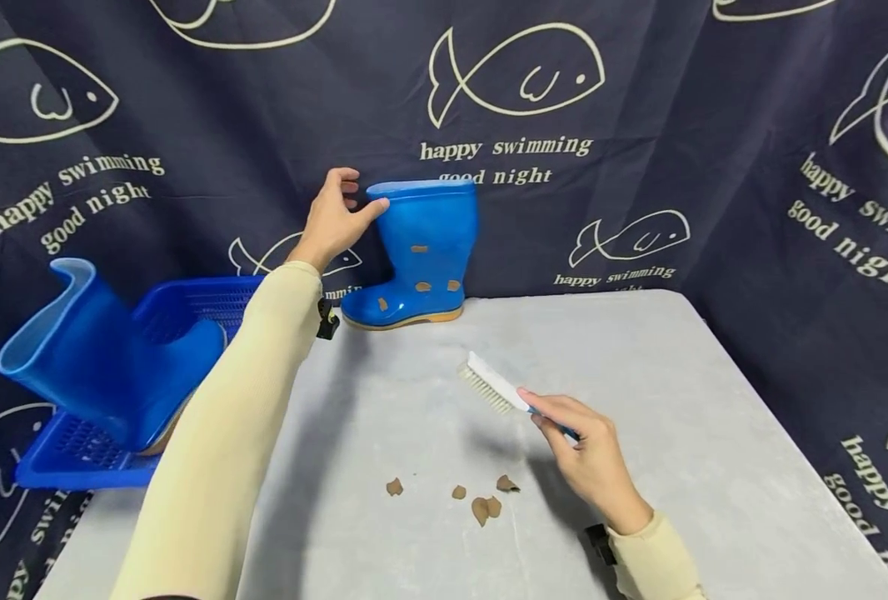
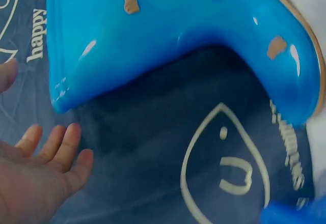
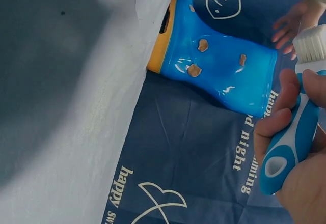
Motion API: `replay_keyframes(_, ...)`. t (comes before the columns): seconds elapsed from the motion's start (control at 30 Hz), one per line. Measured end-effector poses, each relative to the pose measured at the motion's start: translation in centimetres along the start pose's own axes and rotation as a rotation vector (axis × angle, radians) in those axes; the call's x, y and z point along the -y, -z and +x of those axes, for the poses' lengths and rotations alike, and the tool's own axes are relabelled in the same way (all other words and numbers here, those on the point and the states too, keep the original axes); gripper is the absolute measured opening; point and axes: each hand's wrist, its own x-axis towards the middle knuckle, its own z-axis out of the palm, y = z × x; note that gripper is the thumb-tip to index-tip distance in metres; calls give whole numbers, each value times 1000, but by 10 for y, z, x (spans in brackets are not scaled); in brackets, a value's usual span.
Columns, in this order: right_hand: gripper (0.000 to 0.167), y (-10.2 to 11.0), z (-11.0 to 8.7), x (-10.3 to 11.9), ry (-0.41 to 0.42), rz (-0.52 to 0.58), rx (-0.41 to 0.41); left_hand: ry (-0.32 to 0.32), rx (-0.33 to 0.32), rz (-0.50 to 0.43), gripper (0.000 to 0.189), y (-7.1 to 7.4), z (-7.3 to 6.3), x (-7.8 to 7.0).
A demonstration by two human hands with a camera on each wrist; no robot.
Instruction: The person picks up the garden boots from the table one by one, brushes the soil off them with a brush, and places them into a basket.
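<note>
A blue rubber boot (image 1: 436, 221) stands upright at the far edge of the table, toe to the left, with several brown patches on its side. My left hand (image 1: 335, 208) is beside the boot's top rim, fingers spread and loosely bent. In the left wrist view, a gap shows between those fingers and the boot. My right hand (image 1: 586, 454) grips the blue-and-white handle of a scrub brush (image 1: 495, 385). Its pale bristles face down and left, above the table and away from the boot.
Several brown flakes (image 1: 480, 510) lie on the grey-white table (image 1: 639, 375) near the front. At the left, a second blue boot (image 1: 107, 367) leans in a blue plastic basket (image 1: 84, 475). A dark curtain (image 1: 511, 250) with fish prints hangs directly behind the table.
</note>
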Motion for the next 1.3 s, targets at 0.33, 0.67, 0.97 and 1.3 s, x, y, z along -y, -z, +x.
replay_keyframes(0.33,44,11,-8,2,-9,-27,-53,157,144,-159,75,-35,9,22)
replay_keyframes(0.67,44,9,-11,1,-28,-53,-49,53,116,-199,58,-48,7,33)
replay_keyframes(0.97,44,8,-8,1,9,-70,-71,-28,15,-128,40,-44,-2,27)
replay_keyframes(1.3,42,18,-6,2,-8,-75,-75,-109,53,-125,39,-21,-30,6)
